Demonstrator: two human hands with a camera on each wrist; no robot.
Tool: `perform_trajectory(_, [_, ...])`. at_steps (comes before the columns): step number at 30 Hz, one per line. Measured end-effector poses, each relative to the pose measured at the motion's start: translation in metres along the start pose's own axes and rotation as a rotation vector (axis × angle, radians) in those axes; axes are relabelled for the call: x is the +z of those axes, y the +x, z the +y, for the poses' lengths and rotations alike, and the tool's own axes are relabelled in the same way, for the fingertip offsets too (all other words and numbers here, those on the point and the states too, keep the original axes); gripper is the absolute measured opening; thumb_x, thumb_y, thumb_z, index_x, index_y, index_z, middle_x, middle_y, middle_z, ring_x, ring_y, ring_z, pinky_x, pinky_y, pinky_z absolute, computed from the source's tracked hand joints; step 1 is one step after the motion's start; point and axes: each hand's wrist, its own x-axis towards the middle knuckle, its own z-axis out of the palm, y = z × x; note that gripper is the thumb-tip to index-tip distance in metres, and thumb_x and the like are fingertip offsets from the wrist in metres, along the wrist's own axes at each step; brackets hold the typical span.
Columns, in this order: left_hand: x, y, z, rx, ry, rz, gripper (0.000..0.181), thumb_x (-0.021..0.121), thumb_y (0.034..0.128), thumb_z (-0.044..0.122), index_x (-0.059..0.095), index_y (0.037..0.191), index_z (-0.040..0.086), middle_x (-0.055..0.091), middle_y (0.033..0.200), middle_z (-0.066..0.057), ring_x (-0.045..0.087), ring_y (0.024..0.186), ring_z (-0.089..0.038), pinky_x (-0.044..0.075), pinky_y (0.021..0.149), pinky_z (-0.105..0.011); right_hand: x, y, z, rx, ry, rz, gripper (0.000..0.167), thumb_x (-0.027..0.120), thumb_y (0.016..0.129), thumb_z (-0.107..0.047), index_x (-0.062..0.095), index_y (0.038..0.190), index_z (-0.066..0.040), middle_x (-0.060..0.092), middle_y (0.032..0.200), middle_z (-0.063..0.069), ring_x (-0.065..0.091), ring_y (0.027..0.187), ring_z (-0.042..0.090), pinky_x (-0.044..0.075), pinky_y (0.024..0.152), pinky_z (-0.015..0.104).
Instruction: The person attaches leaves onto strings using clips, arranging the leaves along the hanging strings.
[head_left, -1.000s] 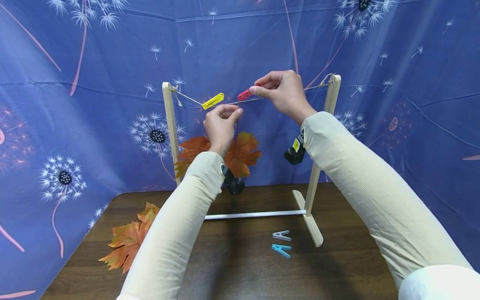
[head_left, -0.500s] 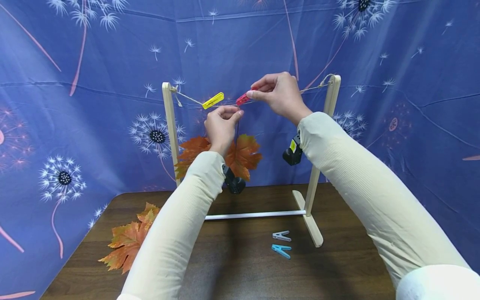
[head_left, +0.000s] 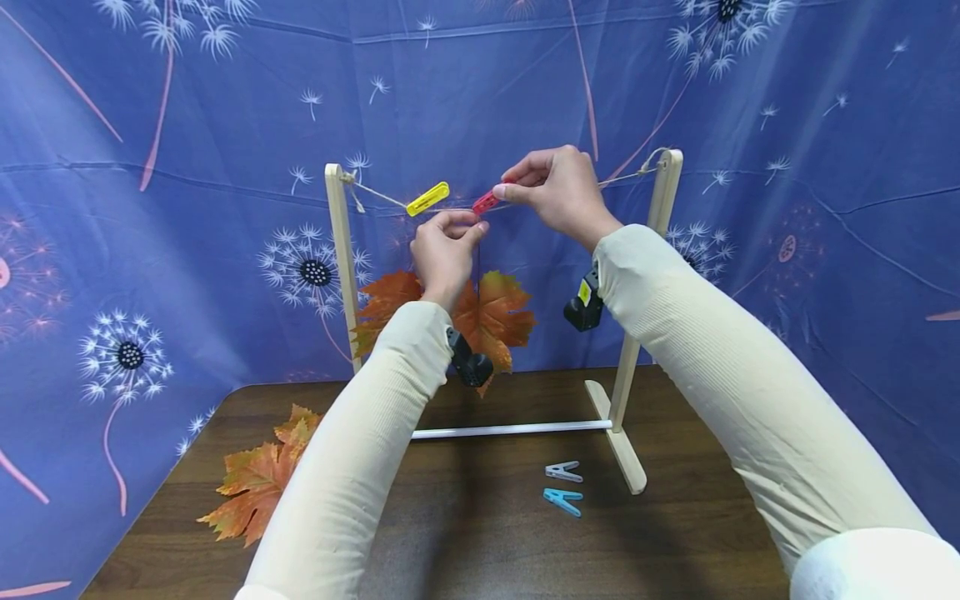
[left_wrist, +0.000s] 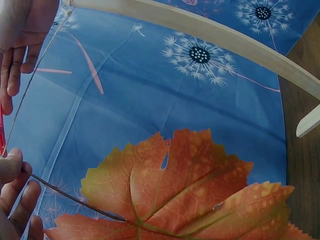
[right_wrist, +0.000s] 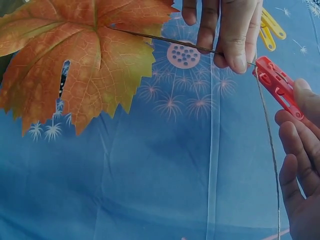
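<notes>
In the head view my left hand point(head_left: 444, 254) is raised to the twine line point(right_wrist: 270, 140). Its thumb and fingers pinch the thin dark stem point(right_wrist: 160, 38) of an orange maple leaf point(left_wrist: 175, 185), which hangs below. My right hand point(head_left: 562, 192) pinches a red clothespin point(right_wrist: 277, 87) by its rear end. The clothespin's front end meets the line and the stem tip, right beside the left fingertips; whether it clamps them I cannot tell. On the line to the left sits a yellow clothespin point(head_left: 428, 199). Another orange leaf point(head_left: 386, 304) hangs beneath it, partly behind my left arm.
Wooden posts point(head_left: 622, 375) hold the line, with a white bar point(head_left: 517, 429) low between them. A pale clothespin point(head_left: 562, 472) and a blue clothespin point(head_left: 562, 501) lie on the brown table point(head_left: 495, 542). More leaves point(head_left: 258, 483) lie at left, partly under my sleeve.
My right hand has moved slightly left and down, bringing the red clothespin's tip to the left fingertips at the line. The pinched leaf has swung a little to the right and lower.
</notes>
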Motion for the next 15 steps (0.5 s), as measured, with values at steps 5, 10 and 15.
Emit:
perform_trajectory(5, [-0.0004, 0.0004, -0.0001, 0.002, -0.006, 0.000, 0.019, 0.084, 0.0864, 0.020, 0.079, 0.103, 0.012, 0.078, 0.090, -0.006, 0.070, 0.083, -0.017, 0.043, 0.068, -0.026, -0.0010, -0.0005, 0.0009, 0.013, -0.013, 0.000, 0.032, 0.077, 0.091, -0.035, 0.079, 0.113, -0.011, 0.077, 0.101, 0.006, 0.065, 0.097, 0.016, 0.045, 0.077, 0.028])
perform_trajectory(10, [-0.0010, 0.0014, -0.0007, 0.006, -0.021, -0.004, 0.019, 0.084, 0.0858, 0.018, 0.079, 0.103, 0.012, 0.078, 0.089, -0.006, 0.070, 0.083, -0.017, 0.043, 0.069, -0.026, -0.0003, -0.0003, 0.0022, 0.013, -0.013, 0.005, 0.032, 0.077, 0.091, -0.035, 0.079, 0.113, -0.011, 0.077, 0.102, 0.006, 0.065, 0.097, 0.016, 0.045, 0.077, 0.028])
perform_trajectory(15, [-0.0004, 0.0018, -0.0017, -0.003, -0.038, -0.008, 0.021, 0.085, 0.0855, 0.018, 0.078, 0.104, 0.011, 0.078, 0.089, -0.006, 0.070, 0.083, -0.017, 0.043, 0.068, -0.026, 0.0016, 0.0002, 0.0018, 0.003, -0.011, 0.000, 0.033, 0.077, 0.091, -0.035, 0.078, 0.113, -0.011, 0.077, 0.102, 0.007, 0.065, 0.098, 0.016, 0.044, 0.077, 0.028])
